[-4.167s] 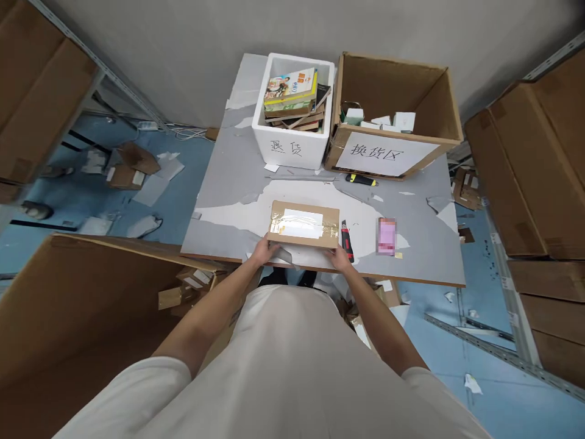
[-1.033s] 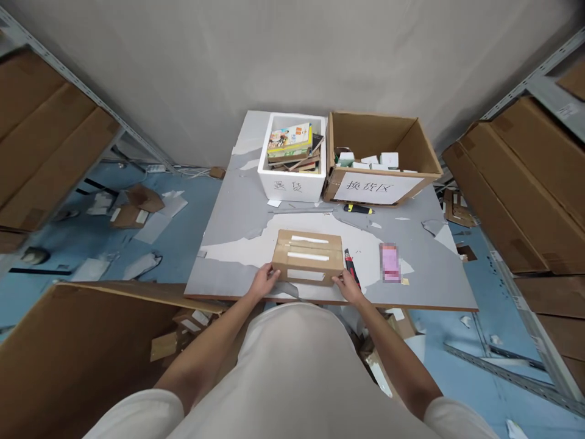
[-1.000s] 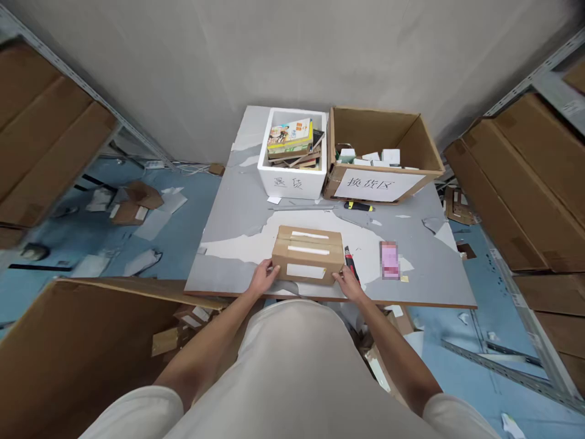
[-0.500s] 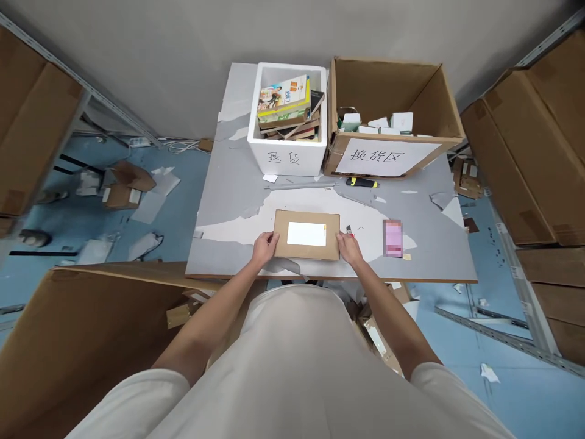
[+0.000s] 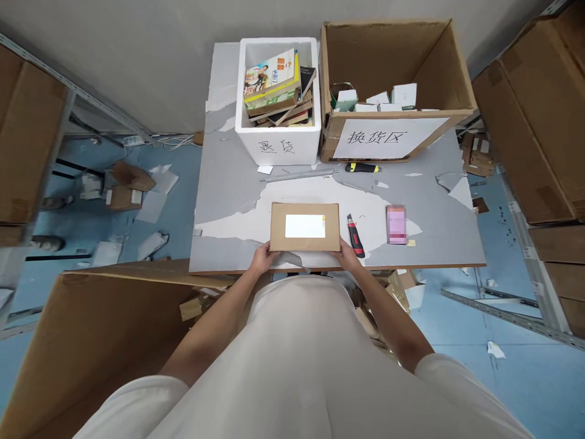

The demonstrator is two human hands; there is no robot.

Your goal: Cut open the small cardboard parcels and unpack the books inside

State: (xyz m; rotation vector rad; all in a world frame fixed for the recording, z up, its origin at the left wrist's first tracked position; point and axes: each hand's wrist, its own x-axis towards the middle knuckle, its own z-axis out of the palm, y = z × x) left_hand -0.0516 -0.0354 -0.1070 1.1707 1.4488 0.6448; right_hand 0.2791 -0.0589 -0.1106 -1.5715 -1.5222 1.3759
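Single head-worn view; looks forward and down past the shirt [image 5: 297, 353]; table [image 5: 219, 183] near, centred

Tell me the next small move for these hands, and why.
Probably free the right hand to take the red-and-black cutter: it lies just right of the small carton, whose upper face looks closed, while the left hand holds the carton's near left corner.
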